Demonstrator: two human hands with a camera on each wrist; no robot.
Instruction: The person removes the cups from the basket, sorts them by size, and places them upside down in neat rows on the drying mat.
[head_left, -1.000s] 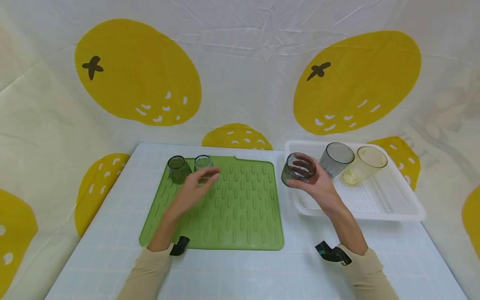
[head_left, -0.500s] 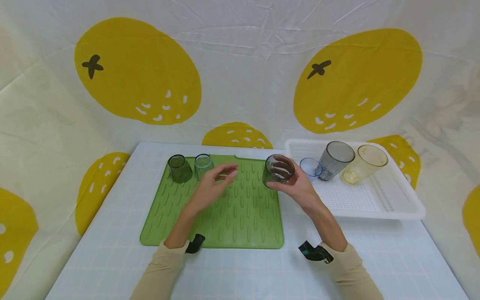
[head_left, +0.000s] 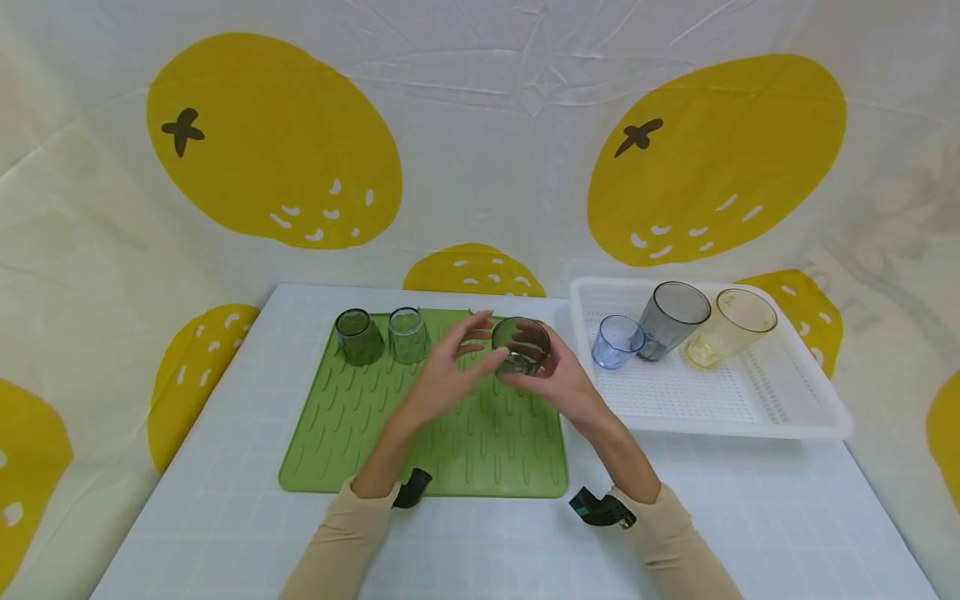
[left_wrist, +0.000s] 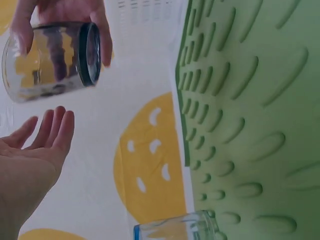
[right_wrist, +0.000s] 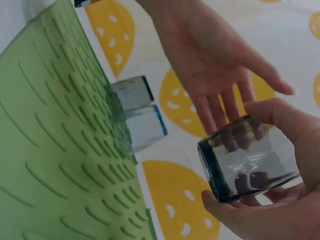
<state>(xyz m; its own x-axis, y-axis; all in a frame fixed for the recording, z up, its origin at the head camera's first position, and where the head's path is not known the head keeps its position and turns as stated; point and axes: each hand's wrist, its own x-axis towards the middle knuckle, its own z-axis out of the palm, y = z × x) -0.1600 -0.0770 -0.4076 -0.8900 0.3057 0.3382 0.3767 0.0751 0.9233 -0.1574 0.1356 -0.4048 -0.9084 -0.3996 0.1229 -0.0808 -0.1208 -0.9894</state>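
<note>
My right hand [head_left: 558, 375] holds a smoky grey glass tumbler [head_left: 521, 346] over the right part of the green ridged mat [head_left: 480, 442]. Fingers and thumb curve round its side, and in the right wrist view the tumbler's [right_wrist: 250, 160] dark, thick-edged end points towards the mat. My left hand [head_left: 446, 371] is just left of the tumbler, its fingers spread and gently bent. A small gap shows between it and the tumbler [left_wrist: 50, 62] in the left wrist view. On the mat's back left stand a dark green glass [head_left: 359, 337] and a pale bluish glass [head_left: 408, 336], side by side.
A white perforated basket [head_left: 720, 425] stands at the right. Inside it are a small blue glass [head_left: 617, 343], a tall grey glass [head_left: 671, 321] and a tall yellow glass [head_left: 731, 329]. A patterned white cloth hangs behind the pale table [head_left: 495, 550].
My right hand has carried the smoky tumbler left, from the basket's edge to over the mat. My left hand has moved right, towards it. The small blue glass has come into view.
</note>
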